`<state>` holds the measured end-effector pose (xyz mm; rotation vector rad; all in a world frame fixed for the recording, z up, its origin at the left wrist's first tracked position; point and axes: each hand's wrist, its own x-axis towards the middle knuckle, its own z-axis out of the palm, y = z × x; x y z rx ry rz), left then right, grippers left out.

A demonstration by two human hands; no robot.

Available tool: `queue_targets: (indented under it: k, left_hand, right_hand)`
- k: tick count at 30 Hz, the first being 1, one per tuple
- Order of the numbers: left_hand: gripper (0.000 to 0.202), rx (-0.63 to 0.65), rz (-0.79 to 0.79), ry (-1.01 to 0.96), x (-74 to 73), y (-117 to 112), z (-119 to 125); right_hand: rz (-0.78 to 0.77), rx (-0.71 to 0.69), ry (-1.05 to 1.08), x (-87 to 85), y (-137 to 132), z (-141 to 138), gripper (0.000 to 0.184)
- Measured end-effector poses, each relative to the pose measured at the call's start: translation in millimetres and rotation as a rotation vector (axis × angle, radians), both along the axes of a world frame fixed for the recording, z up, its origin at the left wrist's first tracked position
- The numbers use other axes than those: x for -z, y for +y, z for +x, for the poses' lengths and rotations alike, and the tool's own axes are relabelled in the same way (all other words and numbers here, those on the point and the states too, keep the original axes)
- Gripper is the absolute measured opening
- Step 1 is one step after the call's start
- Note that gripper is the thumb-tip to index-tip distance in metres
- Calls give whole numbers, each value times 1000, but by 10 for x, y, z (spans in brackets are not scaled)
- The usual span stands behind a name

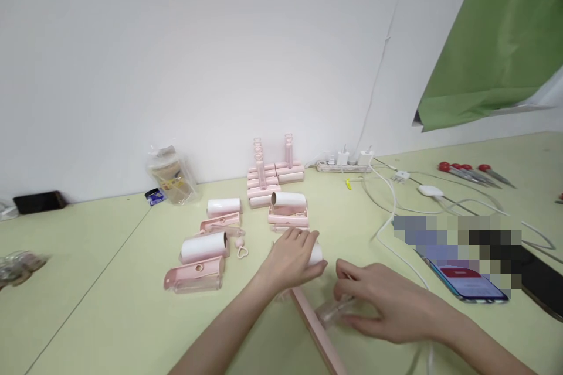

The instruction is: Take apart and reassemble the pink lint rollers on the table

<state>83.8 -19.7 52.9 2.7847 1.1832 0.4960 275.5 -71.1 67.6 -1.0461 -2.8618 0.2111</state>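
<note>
My left hand (292, 258) reaches over a white paper roll (315, 254), its fingers on one side and its thumb on the other. With curled fingers my right hand (382, 299) holds a clear plastic tube (336, 309), blurred by motion. Between the hands a long pink plastic strip (317, 331) runs to the bottom edge of the view. Just beyond my left hand lies a pink case (288, 218) with another white roll (289, 200) behind it. To the left are more rolls (203, 247), an opened pink case (196, 274) and a heart-shaped pink handle (241, 249).
Pink cases (263, 191) with upright heart-topped pieces stand by the wall. A power strip (343, 168) and loose white cables (391, 199) lie at the right, near a phone (472, 284) and red-handled tools (466, 171). A bagged cup (169, 179) stands at the back left.
</note>
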Motion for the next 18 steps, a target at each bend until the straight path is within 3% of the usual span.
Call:
queue_targets:
  k: [3, 5, 7, 9, 11, 12, 14, 15, 17, 18]
  left_hand:
    - [45, 58, 46, -39, -25, 41, -63]
    - [37, 32, 61, -135, -66, -26, -170]
    - [21, -126, 11, -338, -70, -182, -312]
    - [15, -361, -151, -604, 18, -393, -444]
    - [26, -433, -408, -879, 202, -607, -506]
    - [36, -389, -579, -1005, 313, -700, -502]
    - [53, -314, -755, -1025, 506, -847, -446]
    - [59, -237, -950, -1043, 562, -900, -411]
    - [58, -169, -1164, -950, 554, -986, -381]
    - [53, -166, -1183, -889, 495, -1029, -397]
  right_hand:
    - [47, -4, -92, 198, 41, -34, 37]
    - [87, -59, -144, 249, 72, -49, 28]
    - [148, -102, -154, 223, 69, -51, 16]
    - [211, -94, -101, 151, 25, -53, 12]
    - [274, -70, -27, 73, -46, -78, 9]
    - [317, -67, -5, 41, -84, -106, 8]
    - [401, -96, 20, -6, -156, -194, 11]
    - [431, -125, 25, -21, -188, -247, 13]
    - [459, -189, 28, -29, -246, -345, 12]
    - [452, -220, 16, -17, -274, -376, 9]
